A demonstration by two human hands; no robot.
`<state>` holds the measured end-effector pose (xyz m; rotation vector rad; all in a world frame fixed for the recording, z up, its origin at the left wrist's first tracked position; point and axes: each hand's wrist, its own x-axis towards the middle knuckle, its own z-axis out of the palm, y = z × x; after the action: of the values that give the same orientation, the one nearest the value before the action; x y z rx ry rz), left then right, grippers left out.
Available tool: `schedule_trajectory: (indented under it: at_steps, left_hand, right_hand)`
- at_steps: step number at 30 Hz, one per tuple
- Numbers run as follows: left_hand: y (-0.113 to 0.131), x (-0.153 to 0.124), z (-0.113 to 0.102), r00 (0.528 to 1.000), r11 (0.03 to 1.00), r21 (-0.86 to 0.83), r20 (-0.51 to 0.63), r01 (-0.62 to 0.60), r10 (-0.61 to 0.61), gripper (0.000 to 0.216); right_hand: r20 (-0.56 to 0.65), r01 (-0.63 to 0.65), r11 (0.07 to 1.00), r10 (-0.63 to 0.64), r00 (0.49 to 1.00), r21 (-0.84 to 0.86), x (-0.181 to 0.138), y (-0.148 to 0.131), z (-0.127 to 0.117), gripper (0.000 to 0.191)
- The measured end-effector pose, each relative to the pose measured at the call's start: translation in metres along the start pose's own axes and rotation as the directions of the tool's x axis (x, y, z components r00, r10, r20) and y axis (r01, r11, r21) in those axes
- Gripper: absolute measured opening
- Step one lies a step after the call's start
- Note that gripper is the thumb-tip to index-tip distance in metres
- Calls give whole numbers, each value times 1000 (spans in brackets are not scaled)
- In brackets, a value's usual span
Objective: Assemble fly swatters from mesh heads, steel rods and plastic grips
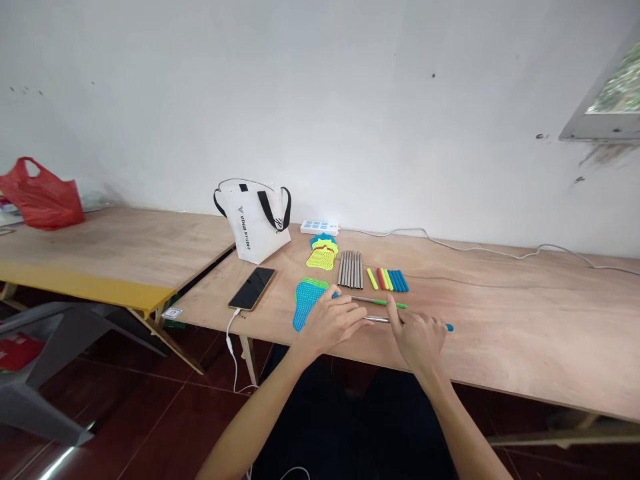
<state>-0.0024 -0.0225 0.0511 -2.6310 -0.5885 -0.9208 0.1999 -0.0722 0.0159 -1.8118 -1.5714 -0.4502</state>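
My left hand [333,320] is closed around the near end of a thin metal rod [377,319], beside a blue perforated fly swatter head [306,301]. My right hand [419,337] wraps the rod's other end, where a blue grip tip [450,327] sticks out past the fingers. My palms hide the joints, so how head and rod meet cannot be seen. Just behind lies a second rod with a green grip [390,303], close to my right thumb. A green swatter head [316,283] shows partly under the blue one.
Loose metal tubes [351,269] lie in a row, with coloured grips [393,280] to their right. Yellow and blue swatter heads [323,255] are stacked behind, before a power strip [319,228]. A phone [253,288] on a cable and a white bag [255,227] stand left.
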Motion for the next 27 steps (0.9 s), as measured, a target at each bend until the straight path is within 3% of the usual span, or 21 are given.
schedule_trajectory:
  at_steps: [3, 7, 12, 16, 19, 25, 27]
  left_hand:
    - [-5, -2, -8, 1000, 1000, -19, 16, 23, -23, 35]
    - [-12, -4, -16, 997, 995, -69, -7, 72, -73, 33]
    - [-15, -5, -20, 991, 986, -125, -61, 108, -117, 31]
    - [-15, -5, -19, 992, 984, -143, -51, 106, -114, 34]
    - [-23, -8, -23, 996, 988, -124, -21, 89, -92, 37]
    - [-58, -25, -49, 993, 990, -76, 17, 122, -121, 40]
    - [-64, -27, -53, 992, 990, -73, 59, 119, -115, 41]
  right_hand:
    - [-117, 105, 994, -101, 988, 29, -1, -8, -7, 62]
    - [-150, 298, 953, -288, 946, 50, 4, -14, -18, 45]
    - [-194, 401, 916, -389, 901, 29, 5, -15, -15, 30]
    - [-300, 450, 893, -430, 852, -1, 3, -5, -9, 20]
    - [-315, 466, 885, -450, 836, -28, 8, 25, -9, 18]
    - [-265, 350, 936, -329, 906, 39, 28, 136, -12, 38]
    - [-217, 312, 947, -290, 932, 72, 29, 160, -13, 45]
